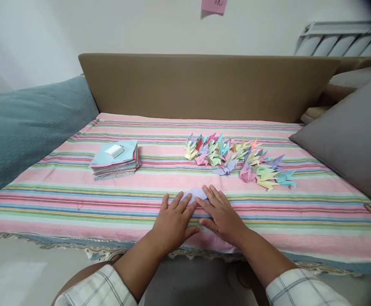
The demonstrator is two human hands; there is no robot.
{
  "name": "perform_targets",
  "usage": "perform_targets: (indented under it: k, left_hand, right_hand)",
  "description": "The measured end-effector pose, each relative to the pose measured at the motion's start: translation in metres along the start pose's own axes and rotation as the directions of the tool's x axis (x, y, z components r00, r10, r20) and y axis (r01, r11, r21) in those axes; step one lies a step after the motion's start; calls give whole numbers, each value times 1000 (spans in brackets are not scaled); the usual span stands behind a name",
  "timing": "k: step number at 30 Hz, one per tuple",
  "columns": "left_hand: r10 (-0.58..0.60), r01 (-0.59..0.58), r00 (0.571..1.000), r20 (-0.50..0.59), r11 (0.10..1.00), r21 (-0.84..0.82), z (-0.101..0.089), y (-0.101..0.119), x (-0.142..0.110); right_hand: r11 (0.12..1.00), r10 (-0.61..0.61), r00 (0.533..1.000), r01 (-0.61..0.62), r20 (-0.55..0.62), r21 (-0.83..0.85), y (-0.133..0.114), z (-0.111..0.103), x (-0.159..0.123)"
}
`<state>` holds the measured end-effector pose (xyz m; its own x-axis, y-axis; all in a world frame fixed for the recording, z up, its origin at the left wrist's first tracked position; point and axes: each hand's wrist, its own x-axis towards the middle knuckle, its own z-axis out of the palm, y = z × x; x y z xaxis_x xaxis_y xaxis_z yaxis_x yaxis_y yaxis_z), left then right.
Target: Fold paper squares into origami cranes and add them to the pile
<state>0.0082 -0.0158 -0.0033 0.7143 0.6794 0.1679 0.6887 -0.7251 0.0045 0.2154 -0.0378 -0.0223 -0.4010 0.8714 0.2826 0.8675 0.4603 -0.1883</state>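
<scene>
A small piece of lavender paper (194, 194) lies flat on the striped cloth, partly covered by my fingers. My left hand (174, 221) rests on its left side with fingers spread. From the right, my right hand (222, 214) lies across the paper's other edge, its fingers stretched out too. Beyond the hands sits a group of folded paper cranes (226, 155) in several pastel colours. A lone purple crane (226, 168) stands at the near side of that group.
A stack of coloured paper (115, 168) with a white charger plug (114, 151) on top stands at the left. A blue-green cushion (35, 127) and a grey pillow (351, 140) flank the striped cloth (61, 191). A brown backrest (204, 87) rises behind.
</scene>
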Motion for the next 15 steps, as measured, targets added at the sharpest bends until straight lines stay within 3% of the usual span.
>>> perform_targets:
  k: [5,15]
  left_hand:
    - [2,-1,1000,25,1000,-27,-2,-2,2]
    - [1,0,999,33,999,-36,-1,-3,1]
  right_hand:
    - [1000,4,999,-4,-54,11,4,-5,-3]
    - [976,219,968,-219,-121,8,21,-11,-2]
